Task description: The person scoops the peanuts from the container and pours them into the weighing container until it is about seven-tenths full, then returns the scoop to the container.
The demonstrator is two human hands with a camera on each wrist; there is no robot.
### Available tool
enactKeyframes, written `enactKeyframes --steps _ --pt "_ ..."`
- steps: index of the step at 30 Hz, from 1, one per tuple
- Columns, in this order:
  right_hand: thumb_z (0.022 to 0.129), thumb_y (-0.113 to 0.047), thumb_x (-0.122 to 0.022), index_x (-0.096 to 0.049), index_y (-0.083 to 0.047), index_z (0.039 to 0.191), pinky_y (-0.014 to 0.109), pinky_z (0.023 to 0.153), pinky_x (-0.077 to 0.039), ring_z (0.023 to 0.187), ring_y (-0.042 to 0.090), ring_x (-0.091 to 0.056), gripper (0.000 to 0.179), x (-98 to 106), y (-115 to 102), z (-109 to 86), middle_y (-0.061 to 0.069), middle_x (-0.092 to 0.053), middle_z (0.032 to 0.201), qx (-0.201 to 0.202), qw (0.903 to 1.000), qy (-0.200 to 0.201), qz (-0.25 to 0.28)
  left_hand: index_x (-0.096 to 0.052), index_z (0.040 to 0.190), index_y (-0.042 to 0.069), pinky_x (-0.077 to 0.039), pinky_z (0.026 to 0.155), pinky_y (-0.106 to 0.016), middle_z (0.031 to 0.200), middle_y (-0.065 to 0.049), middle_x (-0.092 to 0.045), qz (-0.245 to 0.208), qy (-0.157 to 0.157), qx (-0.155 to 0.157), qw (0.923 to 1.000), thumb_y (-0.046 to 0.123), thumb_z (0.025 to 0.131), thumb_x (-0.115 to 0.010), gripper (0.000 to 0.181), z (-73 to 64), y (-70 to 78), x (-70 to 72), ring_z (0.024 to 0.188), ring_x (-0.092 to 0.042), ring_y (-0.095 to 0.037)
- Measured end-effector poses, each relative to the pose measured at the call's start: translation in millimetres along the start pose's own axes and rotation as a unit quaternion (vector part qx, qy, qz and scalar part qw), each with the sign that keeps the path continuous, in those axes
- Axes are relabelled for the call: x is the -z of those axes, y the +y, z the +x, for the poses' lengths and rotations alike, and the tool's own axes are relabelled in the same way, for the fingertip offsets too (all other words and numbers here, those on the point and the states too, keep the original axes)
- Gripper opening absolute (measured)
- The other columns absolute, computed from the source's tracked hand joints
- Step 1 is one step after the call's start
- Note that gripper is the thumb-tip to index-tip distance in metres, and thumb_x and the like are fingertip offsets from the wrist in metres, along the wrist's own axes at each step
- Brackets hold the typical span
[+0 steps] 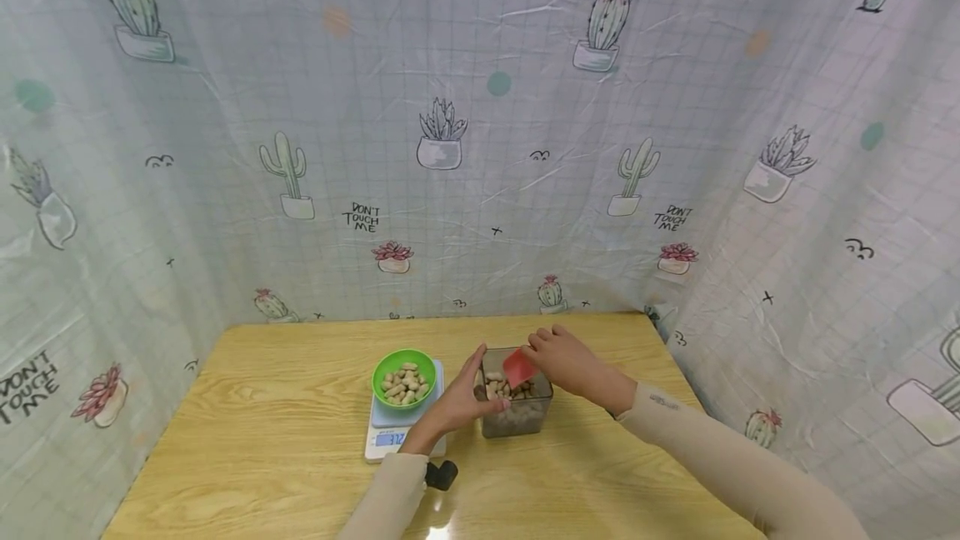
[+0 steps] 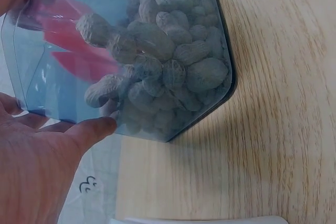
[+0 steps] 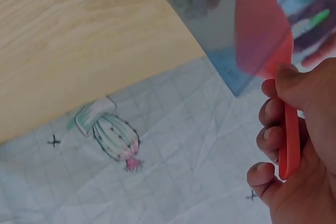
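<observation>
Beige sleeves (image 1: 712,448) cover my forearms, the cloth smooth and close-fitting. My left hand (image 1: 459,402) sits at nine o'clock on a clear, straight-walled box (image 1: 513,425), gripping it with the thumb across the near wall. From two o'clock my right hand (image 1: 566,361) reaches over the rim, fingers curled round the slim, straight handle of a glossy red scoop (image 1: 519,367); its broad, curved blade is inside the box, by the peanuts (image 2: 207,74), whose shells are knobbly, matt and pinched at the waist. Farther out at nine o'clock, a round green bowl (image 1: 405,355) holds more peanuts in their shells and rests on a flat white scale (image 1: 372,436) with a lit display. All stand on the table (image 1: 300,440), wood-grained and yellowish; at twelve o'clock hangs a creased, cactus-printed curtain (image 1: 337,90).
</observation>
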State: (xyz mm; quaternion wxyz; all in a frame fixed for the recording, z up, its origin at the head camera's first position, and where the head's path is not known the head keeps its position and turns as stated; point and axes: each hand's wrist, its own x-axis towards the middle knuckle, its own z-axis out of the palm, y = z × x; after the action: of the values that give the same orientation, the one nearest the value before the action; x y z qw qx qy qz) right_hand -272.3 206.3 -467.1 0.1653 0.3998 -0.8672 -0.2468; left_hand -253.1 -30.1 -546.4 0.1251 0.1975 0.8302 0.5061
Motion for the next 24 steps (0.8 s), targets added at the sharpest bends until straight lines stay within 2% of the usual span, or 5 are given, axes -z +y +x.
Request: enactKeyframes --steps 6,10,18,24 --pt "0.089 -0.028 -0.073 -0.062 -0.022 0.117 0.031 0.076 -0.045 0.093 0.015 -0.058 0.031 -4 -6 8.4 -0.005 -0.064 0.105 0.027 0.9994 -0.005 -0.021 -0.004 0.159 0.032 -0.033 0.111 -0.062 0.167 -0.010 -0.007 -0.003 -0.007 -0.001 1.0000 0.050 0.082 -0.074 0.106 0.8 -0.1 -0.4 0.150 -0.019 -0.039" --pt "0.089 -0.028 -0.072 -0.061 -0.022 0.118 0.031 0.079 -0.045 0.094 0.015 -0.058 0.031 -3 -7 12.3 -0.005 -0.065 0.106 0.038 0.9988 0.002 -0.030 -0.005 0.159 0.032 -0.034 0.110 -0.062 0.166 -0.011 -0.009 0.000 0.002 0.000 1.0000 0.049 0.082 -0.075 0.105 0.9 -1.0 0.8 0.150 -0.021 -0.040" --pt "0.089 -0.031 -0.073 -0.060 -0.024 0.119 0.032 0.078 -0.043 0.095 0.015 -0.057 0.034 -5 -7 9.0 -0.004 -0.064 0.108 0.039 0.9982 -0.004 -0.044 -0.006 0.159 0.031 -0.034 0.111 -0.062 0.166 -0.009 -0.009 -0.003 -0.005 0.000 1.0000 0.051 0.081 -0.074 0.105 -0.9 -0.8 -0.3 0.150 -0.020 -0.039" --pt "0.092 -0.032 -0.069 -0.057 -0.025 0.125 0.032 0.085 -0.046 0.102 0.015 -0.056 0.036 -7 -9 12.5 -0.005 -0.062 0.117 0.066 0.9949 -0.006 -0.075 -0.005 0.159 0.032 -0.038 0.108 -0.061 0.166 -0.009 -0.009 0.003 -0.002 -0.003 1.0000 0.048 0.084 -0.072 0.102 -0.8 -1.3 1.0 0.148 -0.026 -0.039"
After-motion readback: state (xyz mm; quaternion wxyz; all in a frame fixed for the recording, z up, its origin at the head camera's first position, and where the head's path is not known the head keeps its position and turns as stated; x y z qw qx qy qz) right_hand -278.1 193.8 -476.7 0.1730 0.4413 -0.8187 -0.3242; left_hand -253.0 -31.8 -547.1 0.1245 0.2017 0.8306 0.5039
